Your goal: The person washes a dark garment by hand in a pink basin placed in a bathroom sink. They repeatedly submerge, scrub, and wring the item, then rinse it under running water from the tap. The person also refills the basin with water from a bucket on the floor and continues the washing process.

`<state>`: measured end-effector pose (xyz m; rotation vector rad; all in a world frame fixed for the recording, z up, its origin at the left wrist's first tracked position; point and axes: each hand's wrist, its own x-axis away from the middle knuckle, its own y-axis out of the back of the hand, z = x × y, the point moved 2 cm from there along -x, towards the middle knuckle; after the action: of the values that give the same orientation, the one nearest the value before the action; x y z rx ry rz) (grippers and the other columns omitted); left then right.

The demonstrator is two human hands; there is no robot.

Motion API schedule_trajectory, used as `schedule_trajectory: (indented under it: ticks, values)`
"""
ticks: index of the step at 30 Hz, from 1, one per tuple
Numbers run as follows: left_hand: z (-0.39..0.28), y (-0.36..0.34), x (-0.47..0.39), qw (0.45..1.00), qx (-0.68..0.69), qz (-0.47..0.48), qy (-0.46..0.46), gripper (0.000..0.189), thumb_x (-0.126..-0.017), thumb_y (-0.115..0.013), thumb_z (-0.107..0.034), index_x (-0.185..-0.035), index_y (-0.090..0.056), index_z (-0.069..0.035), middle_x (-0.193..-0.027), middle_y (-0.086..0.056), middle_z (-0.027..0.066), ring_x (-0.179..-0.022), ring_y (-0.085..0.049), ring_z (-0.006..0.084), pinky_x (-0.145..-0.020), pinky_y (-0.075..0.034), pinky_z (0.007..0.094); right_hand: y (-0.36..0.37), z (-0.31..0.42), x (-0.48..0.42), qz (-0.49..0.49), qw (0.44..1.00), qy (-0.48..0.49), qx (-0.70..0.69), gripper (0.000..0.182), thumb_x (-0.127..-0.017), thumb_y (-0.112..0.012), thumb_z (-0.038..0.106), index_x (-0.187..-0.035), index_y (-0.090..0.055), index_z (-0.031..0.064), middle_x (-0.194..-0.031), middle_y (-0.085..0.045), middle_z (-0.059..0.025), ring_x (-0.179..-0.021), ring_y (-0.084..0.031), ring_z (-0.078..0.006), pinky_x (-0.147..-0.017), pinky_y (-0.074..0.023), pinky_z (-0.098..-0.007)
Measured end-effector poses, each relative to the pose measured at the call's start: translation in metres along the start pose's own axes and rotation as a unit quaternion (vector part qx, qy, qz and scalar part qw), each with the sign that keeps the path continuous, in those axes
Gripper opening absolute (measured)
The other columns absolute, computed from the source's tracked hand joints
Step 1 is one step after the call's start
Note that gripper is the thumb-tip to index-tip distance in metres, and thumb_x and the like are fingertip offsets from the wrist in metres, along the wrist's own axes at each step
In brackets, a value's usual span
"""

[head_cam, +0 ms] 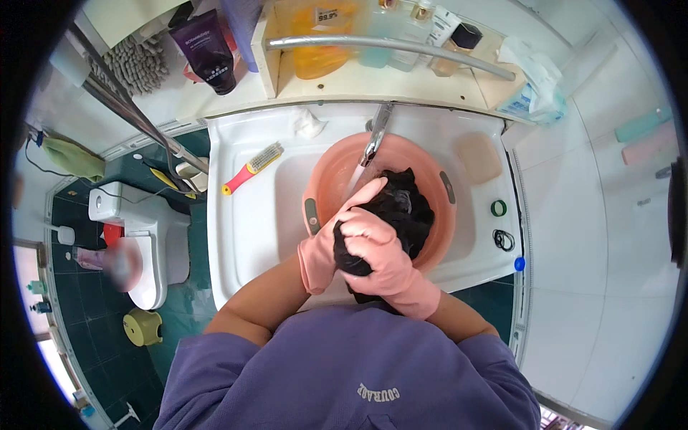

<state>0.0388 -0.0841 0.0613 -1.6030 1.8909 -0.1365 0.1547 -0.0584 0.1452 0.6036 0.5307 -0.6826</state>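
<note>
A wet black cloth garment (400,209) lies bunched in a pink plastic basin (344,150), and part of it hangs over the near rim towards my body. Pink rubber gloves cover both hands. My right hand (376,244) is closed around a fold of the cloth at the near side of the basin. Under and left of it, my left hand (328,242) holds the cloth too, its upper edge stretched towards the tap; most of its fingers are hidden. Water runs from the chrome faucet (376,134) into the basin, just beyond my left hand.
The basin stands in a white washbasin (242,231). On its left ledge lie a scrubbing brush (252,167) and a crumpled white item (308,123). Soap (477,157), a green ring (498,208) and black hair ties (503,240) are on the right. A metal rail (392,44) crosses the bottle shelf.
</note>
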Motion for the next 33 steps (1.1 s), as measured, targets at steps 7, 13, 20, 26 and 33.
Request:
schedule_trajectory:
  ticks: [7, 13, 20, 26, 33]
  values:
    - [0.054, 0.004, -0.017, 0.802, 0.278, -0.441, 0.291, 0.012, -0.096, -0.062, -0.010, -0.107, -0.064, -0.011, -0.106, -0.070, 0.0076, -0.089, -0.068, 0.0182, -0.079, -0.057, 0.0363, 0.047, -0.114, 0.032, -0.096, 0.982, -0.087, 0.137, 0.048, -0.065, -0.073, 0.010, -0.112, -0.065, 0.0050, -0.112, -0.066, -0.0154, -0.109, -0.062, -0.0360, -0.100, -0.0495, -0.0423]
    - [-0.039, 0.034, -0.054, 0.853, -0.331, -0.226, 0.334, 0.032, -0.094, -0.064, -0.021, -0.118, -0.067, -0.001, -0.114, -0.072, 0.0174, -0.101, -0.069, 0.0216, -0.087, -0.054, 0.0333, 0.089, -0.164, 0.011, 0.050, 0.969, -0.178, 0.164, 0.056, -0.073, -0.069, 0.009, -0.129, -0.060, 0.0061, -0.130, -0.060, -0.0188, -0.121, -0.057, -0.0409, -0.107, -0.0455, -0.0444]
    - [0.084, 0.086, -0.003, 0.421, -0.774, 0.189, 0.434, 0.068, -0.090, -0.069, -0.037, -0.143, -0.053, 0.004, -0.145, -0.054, 0.0264, -0.125, -0.058, 0.0479, -0.102, -0.052, 0.0466, 0.008, -0.169, 0.025, 0.430, 0.730, -0.297, 0.440, 0.097, -0.085, -0.075, 0.043, -0.162, -0.025, 0.0147, -0.168, -0.017, -0.0143, -0.155, -0.018, -0.0401, -0.123, -0.0229, -0.0615]
    - [0.063, 0.079, -0.039, 0.591, -0.627, -0.035, 0.507, 0.034, -0.095, -0.065, -0.021, -0.128, -0.069, -0.011, -0.123, -0.071, 0.0144, -0.118, -0.065, 0.0333, -0.094, -0.056, 0.0446, 0.002, -0.190, 0.011, 0.317, 0.756, -0.395, 0.414, 0.074, -0.081, -0.077, 0.035, -0.144, -0.052, 0.0065, -0.149, -0.048, -0.0241, -0.146, -0.037, -0.0429, -0.120, -0.0340, -0.0529]
    - [0.025, 0.057, -0.049, 0.622, -0.635, 0.081, 0.451, 0.085, -0.074, -0.084, -0.023, -0.149, -0.047, -0.005, -0.138, -0.061, 0.0229, -0.127, -0.059, 0.0387, -0.105, -0.052, 0.0408, 0.051, -0.164, 0.011, 0.037, 0.899, -0.360, 0.245, 0.042, -0.074, -0.069, 0.008, -0.115, -0.065, 0.0074, -0.123, -0.065, -0.0182, -0.122, -0.057, -0.0396, -0.107, -0.0461, -0.0471]
